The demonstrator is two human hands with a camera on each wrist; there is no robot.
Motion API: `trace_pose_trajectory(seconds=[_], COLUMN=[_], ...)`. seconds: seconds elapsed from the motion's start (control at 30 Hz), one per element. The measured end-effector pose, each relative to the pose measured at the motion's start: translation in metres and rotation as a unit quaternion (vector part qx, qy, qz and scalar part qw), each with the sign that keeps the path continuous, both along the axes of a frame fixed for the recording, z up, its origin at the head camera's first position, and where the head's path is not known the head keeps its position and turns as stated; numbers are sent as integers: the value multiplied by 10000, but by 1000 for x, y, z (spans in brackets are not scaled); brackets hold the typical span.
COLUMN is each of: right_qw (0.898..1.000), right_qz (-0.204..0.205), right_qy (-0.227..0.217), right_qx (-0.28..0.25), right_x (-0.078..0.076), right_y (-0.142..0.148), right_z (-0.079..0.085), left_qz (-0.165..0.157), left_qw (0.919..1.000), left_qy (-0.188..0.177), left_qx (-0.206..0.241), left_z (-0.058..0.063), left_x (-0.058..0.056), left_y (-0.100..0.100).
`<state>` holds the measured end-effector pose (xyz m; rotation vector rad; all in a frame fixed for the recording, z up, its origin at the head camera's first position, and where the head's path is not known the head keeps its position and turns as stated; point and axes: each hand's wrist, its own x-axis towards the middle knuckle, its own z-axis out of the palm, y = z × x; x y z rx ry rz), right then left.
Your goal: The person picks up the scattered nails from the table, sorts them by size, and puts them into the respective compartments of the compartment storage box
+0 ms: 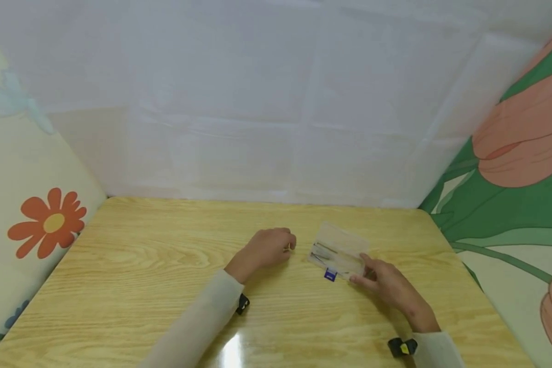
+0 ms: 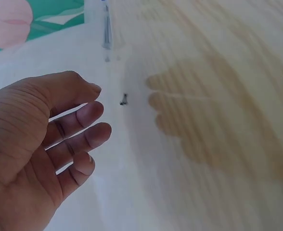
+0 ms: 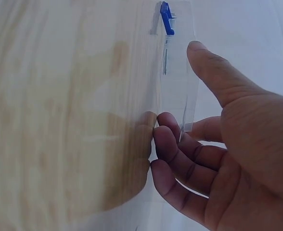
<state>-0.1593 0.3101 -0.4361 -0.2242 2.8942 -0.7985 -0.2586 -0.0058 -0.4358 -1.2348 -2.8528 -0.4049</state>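
A clear plastic box (image 1: 345, 236) lies on the table with its lid folded back and a blue latch (image 1: 330, 275) at its front edge. Several thin metal pieces (image 1: 325, 248) like screws or nails lie inside it. My right hand (image 1: 388, 283) holds the box's right end, thumb along the front and fingers around the corner. To the left of the box, my left hand (image 1: 267, 248) hovers low over the table, its fingers loosely bent and holding nothing. Just beyond its fingertips, the left wrist view has a small dark screw-like piece (image 2: 124, 99).
The wooden table (image 1: 142, 286) ends at a white sheet (image 1: 221, 128) hung behind it. Flower-patterned panels (image 1: 524, 204) stand along both sides. Dark bands (image 1: 402, 347) sit on both wrists.
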Motion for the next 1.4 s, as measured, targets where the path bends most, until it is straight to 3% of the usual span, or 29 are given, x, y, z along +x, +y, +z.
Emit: trace_pose_trajectory(seconds=[0.6, 1.07, 1.4], right_qw=[10000, 9999, 9999], right_qz=[-12, 66, 70], right_qy=[13, 71, 68], right_qx=[79, 122, 82], right_x=[0, -2, -1], right_y=[0, 0, 0], right_z=[-1, -1, -2], left_qz=[361, 167, 345], left_qw=[9986, 9987, 9992], left_qy=[-380, -359, -182], left_qx=[75, 325, 14], left_z=[-8, -9, -8], left_x=[-8, -7, -4], left_y=[-1, -1, 1])
